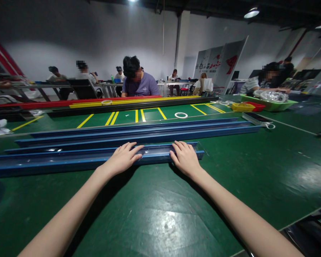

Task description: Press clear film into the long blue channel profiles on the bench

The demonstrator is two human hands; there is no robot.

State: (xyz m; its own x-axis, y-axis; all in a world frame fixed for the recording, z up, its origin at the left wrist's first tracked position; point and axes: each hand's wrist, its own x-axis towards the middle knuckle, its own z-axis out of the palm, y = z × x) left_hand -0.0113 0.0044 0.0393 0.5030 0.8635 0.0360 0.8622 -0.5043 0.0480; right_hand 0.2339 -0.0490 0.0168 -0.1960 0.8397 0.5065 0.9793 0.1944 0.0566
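Touching nearest blue channel [69, 166] with left hand [123, 157] and right hand [186, 157], with each grip spread, beside other blue channels [203, 135], on green surface [243, 167]

Blue channels [82, 160] on green table [160, 200]

Blue channel [80, 157]: long, straight, open-topped, with two raised side walls. Lies trough-up on the green table [256, 171], crosswise to the view; right end visible, left end beyond frame. Left hand [125, 156] and right hand [186, 157] on its right-hand part. Trough glossy; possibly lined, glare leaves this uncertain.
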